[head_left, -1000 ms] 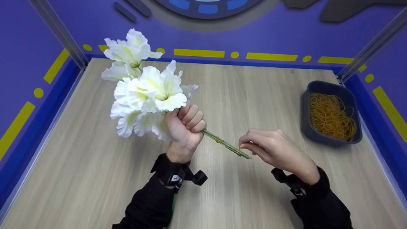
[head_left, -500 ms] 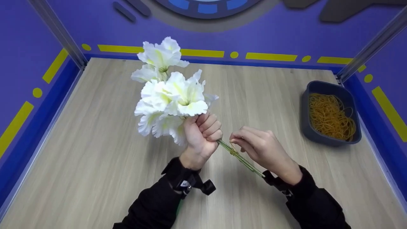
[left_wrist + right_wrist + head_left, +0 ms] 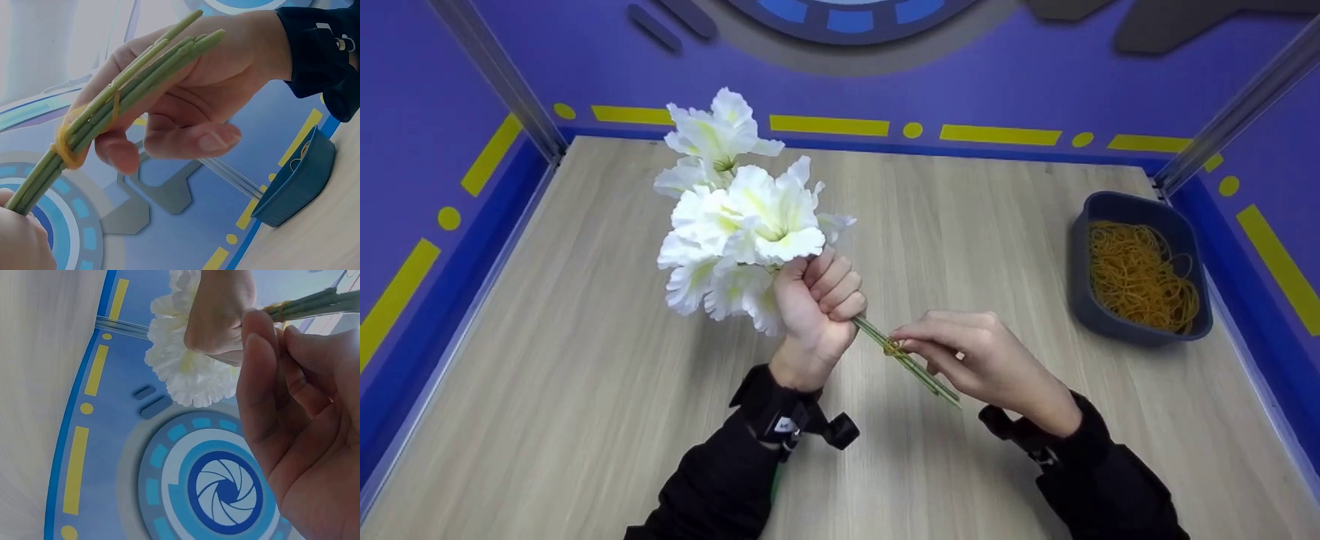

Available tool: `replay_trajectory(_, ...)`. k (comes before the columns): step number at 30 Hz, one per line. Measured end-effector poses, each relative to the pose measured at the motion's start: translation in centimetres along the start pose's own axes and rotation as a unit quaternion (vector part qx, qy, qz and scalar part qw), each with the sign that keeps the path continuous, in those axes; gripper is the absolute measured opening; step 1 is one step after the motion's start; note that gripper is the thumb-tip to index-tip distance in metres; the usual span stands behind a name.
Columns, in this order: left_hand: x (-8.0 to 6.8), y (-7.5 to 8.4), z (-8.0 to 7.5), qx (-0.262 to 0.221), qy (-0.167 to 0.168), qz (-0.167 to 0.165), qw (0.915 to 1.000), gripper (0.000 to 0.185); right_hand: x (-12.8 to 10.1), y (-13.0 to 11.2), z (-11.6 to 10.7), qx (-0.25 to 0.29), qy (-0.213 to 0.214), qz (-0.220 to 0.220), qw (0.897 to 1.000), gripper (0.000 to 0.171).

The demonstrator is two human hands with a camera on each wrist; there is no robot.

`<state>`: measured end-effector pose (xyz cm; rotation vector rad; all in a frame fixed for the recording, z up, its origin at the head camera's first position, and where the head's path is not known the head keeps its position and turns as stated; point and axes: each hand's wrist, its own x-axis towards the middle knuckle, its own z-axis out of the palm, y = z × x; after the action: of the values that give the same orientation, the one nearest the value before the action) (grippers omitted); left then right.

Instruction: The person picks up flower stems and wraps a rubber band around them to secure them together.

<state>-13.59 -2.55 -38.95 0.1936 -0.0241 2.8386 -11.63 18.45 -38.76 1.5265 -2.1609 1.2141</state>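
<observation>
My left hand [image 3: 817,322] grips a bunch of white artificial flowers [image 3: 742,217] by its green stems [image 3: 919,371]. The blooms lean over the top of the fist, and the bare stem ends slant down to the right. A yellow rubber band [image 3: 68,147] is wound around the stems just past the left fist, with a thin loop of it farther along. My right hand [image 3: 979,360] pinches at this band with thumb and forefinger; the exact contact is partly hidden behind the stems in the left wrist view.
A dark grey tub [image 3: 1144,330] filled with yellow rubber bands [image 3: 1140,274] stands at the right on the wooden table [image 3: 607,420]. Purple-blue panels [image 3: 997,82] with yellow marks enclose the table at the back and sides.
The flowers and left hand moved right, then slightly back left. My right hand came from the stem ends up to the band; a strand pulled out half a second ago now lies close to the stems.
</observation>
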Motion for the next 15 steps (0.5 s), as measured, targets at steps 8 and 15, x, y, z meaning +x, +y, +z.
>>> replay_trajectory(8, 0.21, 0.13, -0.14, 0.008, 0.005, 0.003, 0.9999, 0.03, -0.1, -0.42, -0.28, -0.02, -0.001, 0.034, 0.999, 0.026)
replay_trajectory(15, 0.15, 0.12, -0.18, 0.009, 0.014, 0.002, 0.9999, 0.03, -0.2, -0.78, -0.17, -0.036, -0.027, 0.102, 0.994, 0.026)
